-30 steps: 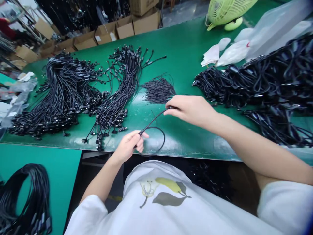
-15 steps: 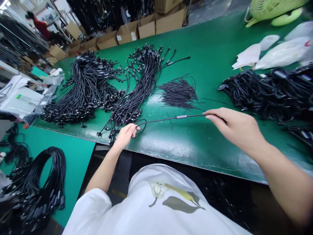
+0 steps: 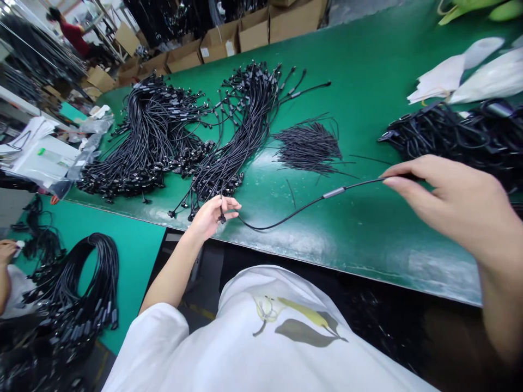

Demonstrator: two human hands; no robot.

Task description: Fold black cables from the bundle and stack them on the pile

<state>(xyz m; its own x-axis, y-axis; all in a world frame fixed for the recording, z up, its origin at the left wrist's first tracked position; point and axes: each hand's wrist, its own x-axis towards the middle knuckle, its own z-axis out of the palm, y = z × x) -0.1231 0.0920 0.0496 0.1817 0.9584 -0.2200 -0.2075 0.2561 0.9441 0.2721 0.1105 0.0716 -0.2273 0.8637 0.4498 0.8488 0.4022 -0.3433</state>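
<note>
A thin black cable (image 3: 294, 209) with a small grey sleeve stretches between my two hands above the green table (image 3: 359, 239). My left hand (image 3: 212, 216) pinches the cable's plug end near the table's front edge, right beside a long bundle of black cables (image 3: 232, 147). My right hand (image 3: 453, 198) pinches the other end at the right, close to a heap of coiled black cables (image 3: 453, 136). A small pile of short black ties (image 3: 310, 147) lies behind the stretched cable.
A second big cable bundle (image 3: 143, 141) lies at the table's left. White plastic bags (image 3: 461, 76) sit at the far right. Cardboard boxes (image 3: 253, 32) line the back edge. Looped cables (image 3: 77, 294) rest on a lower green surface at left, near another person's hand (image 3: 6, 253).
The loop in the cable has been pulled out into one long line. My right hand moved right and my left hand moved left toward the bundle; the camera turned left.
</note>
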